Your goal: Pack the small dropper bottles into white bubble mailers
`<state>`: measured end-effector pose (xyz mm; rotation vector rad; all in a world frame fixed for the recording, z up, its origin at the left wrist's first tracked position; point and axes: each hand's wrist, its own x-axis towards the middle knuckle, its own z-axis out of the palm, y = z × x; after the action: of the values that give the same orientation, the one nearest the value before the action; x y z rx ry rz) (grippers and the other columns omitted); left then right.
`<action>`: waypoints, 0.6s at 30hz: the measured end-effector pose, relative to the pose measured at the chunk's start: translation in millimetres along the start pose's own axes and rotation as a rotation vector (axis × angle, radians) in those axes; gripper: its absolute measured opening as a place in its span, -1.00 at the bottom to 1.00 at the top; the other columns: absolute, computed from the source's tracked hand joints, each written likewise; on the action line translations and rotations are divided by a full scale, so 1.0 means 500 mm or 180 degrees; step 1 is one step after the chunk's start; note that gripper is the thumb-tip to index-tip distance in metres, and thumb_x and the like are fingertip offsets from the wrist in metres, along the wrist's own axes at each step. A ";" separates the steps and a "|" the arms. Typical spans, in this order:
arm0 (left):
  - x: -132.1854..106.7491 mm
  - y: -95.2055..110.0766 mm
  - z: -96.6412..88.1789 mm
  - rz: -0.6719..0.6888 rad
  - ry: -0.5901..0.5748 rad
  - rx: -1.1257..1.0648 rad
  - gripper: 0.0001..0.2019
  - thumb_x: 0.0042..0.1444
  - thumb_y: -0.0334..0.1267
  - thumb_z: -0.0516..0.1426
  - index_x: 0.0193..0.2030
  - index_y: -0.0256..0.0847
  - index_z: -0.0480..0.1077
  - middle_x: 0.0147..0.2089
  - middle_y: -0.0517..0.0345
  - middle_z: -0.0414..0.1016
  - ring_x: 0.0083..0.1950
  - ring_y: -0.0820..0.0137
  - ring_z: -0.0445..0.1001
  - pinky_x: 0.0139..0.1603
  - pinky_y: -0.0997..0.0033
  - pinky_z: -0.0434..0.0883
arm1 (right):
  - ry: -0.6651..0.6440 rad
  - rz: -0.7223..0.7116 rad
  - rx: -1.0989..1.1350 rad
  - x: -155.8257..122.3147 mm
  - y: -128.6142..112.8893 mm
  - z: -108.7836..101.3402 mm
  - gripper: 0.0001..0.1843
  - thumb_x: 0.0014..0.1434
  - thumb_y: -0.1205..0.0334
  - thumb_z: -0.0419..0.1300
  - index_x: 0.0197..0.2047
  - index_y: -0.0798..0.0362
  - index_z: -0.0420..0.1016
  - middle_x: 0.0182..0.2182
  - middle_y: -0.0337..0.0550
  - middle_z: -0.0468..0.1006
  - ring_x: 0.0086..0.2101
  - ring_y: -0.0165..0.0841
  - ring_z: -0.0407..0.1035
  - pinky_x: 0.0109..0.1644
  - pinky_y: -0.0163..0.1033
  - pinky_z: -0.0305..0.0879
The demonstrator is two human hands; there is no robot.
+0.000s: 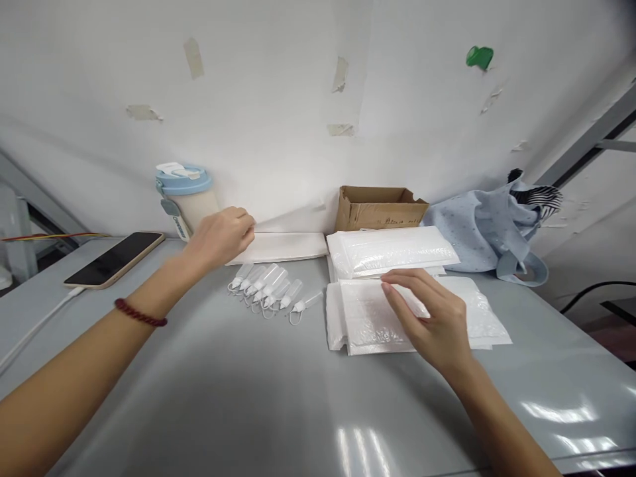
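My left hand (223, 233) is closed, its fingers curled inward beside the left end of a flat white strip-like packet (285, 246) along the wall. Whatever those fingers may hold is hidden. A row of several small clear dropper bottles (268, 281) with white looped caps lies just below it. Over a white bubble mailer (370, 321) on the right, the thumb and forefinger of my right hand (432, 315) come together near its upper edge. Whether anything is pinched between them does not show. Another bubble mailer (392, 250) lies behind, on more mailers.
An open cardboard box (380, 215) stands against the wall, with a light-blue cloth bag (472, 225) to its right. At the left are a cream tumbler (196, 205) with a blue lid and a phone (116, 258) on a white cable (37, 334).
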<state>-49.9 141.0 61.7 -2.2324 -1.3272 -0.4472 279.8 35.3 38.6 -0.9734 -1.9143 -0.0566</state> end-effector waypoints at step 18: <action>-0.210 0.169 -0.084 0.0676 0.0654 -0.2323 -0.61 0.31 -0.12 -0.09 0.01 -0.28 0.43 0.00 -0.14 0.49 0.06 0.14 0.39 0.07 0.03 0.36 | -0.2873 0.3168 0.3836 -0.010 -0.073 0.014 -0.45 0.13 0.27 0.29 0.19 -0.06 0.33 -0.18 -0.18 0.59 -0.22 -0.37 0.51 -0.14 -0.27 0.39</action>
<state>-25.6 8.0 20.9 -2.7563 -0.8828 -1.1938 252.1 10.5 43.6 -0.9620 -1.4267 2.1136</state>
